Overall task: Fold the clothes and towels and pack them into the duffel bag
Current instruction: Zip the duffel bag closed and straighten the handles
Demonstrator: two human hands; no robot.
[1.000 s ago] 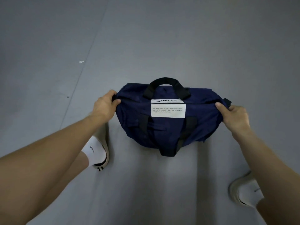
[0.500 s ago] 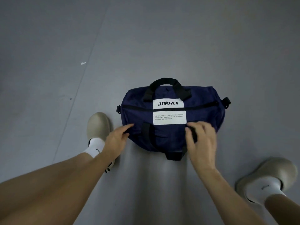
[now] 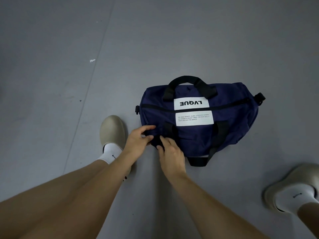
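Grey floor (image 3: 51, 83) is carrying the navy duffel bag (image 3: 233, 128) between my 2 feet, zipped — my left hand (image 3: 138, 141) and right hand (image 3: 170, 152) are both pinching fabric at its near-left corner.

The right shoe (image 3: 293, 188) is cut off by the frame edge; the bag label's (image 3: 194, 118) small print is barely legible.

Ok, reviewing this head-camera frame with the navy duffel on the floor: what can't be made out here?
- Inside of the duffel bag: the zipper looks closed, so contents are hidden.
- What the left hand and right hand pinch at the bag's near-left corner: the fingers cover it.
- Small print on the lower white label: upside down and too small to read reliably.
- Clothes and towels: none in view.
- Right shoe: cut off by the frame's right edge.
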